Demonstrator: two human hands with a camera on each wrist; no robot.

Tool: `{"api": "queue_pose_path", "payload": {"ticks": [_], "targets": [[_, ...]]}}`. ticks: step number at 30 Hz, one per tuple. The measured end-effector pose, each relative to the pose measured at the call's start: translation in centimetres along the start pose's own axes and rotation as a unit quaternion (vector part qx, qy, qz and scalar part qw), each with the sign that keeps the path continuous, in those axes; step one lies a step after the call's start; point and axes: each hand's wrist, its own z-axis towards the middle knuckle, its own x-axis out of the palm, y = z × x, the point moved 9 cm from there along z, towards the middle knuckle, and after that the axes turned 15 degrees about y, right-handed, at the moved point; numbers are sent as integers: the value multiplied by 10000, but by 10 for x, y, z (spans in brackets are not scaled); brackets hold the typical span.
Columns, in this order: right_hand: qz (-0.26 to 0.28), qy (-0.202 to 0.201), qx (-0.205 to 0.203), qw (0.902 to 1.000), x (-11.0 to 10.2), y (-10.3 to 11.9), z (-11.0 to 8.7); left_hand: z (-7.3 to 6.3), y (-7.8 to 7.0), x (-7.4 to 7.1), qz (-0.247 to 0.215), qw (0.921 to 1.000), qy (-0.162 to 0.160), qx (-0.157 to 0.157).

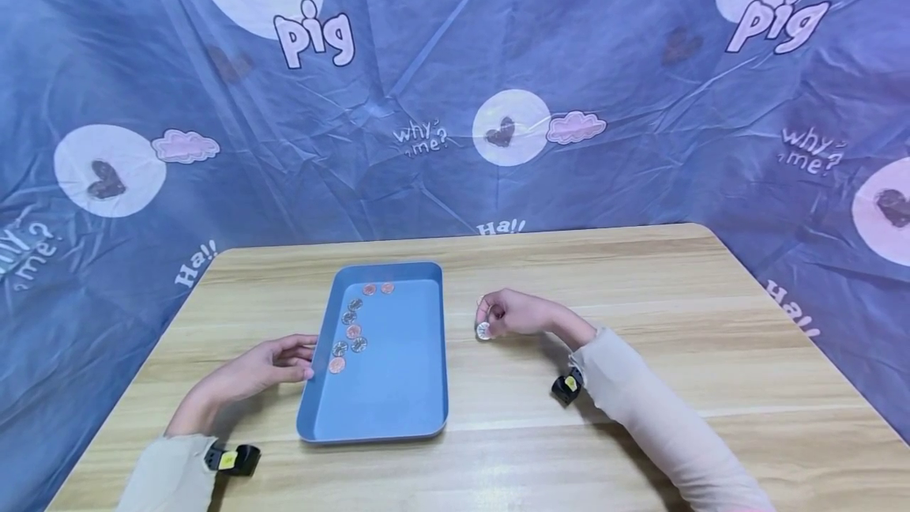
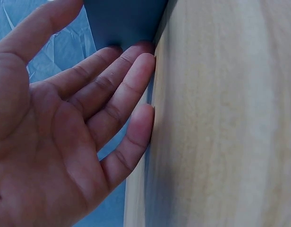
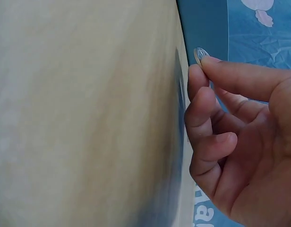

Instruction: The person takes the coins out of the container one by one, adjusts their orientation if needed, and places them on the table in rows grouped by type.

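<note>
Between the thumb and index finger of my right hand (image 1: 517, 312) a silver coin (image 1: 483, 331) is pinched, close over the table just right of the tray. The right wrist view shows the coin (image 3: 200, 55) edge-on at the fingertips. A blue rectangular tray (image 1: 398, 393) lies on the table with several coins in its left half, some silver and some copper-coloured, such as a copper coin (image 1: 337, 365). My left hand (image 1: 259, 370) rests by the tray's left side, fingers loosely extended. In the left wrist view its fingertips reach the tray wall (image 2: 126, 21).
The wooden table (image 1: 611, 449) extends on both sides of the tray. A blue printed cloth (image 1: 441, 46) hangs behind it and at the sides. Black wrist devices, one at the left wrist (image 1: 235, 460) and one at the right wrist (image 1: 566, 387), hang close to the tabletop.
</note>
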Motion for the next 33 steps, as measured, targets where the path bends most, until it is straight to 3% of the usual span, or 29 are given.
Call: {"api": "queue_pose_path", "payload": {"ticks": [7, 13, 21, 33], "targets": [[-143, 51, 8, 9999, 2, -3, 1, 0, 0, 0, -23, 10000, 9, 3], [-300, -46, 252, 9992, 0, -5, 1, 0, -1, 1, 13, 10000, -3, 11], [-1436, -164, 558, 9879, -1, 6, 1, -1, 0, 1, -28, 10000, -4, 2], [-1993, -204, 740, 9769, 0, 9, 0, -1, -1, -1, 130, 9999, -25, 37]]}}
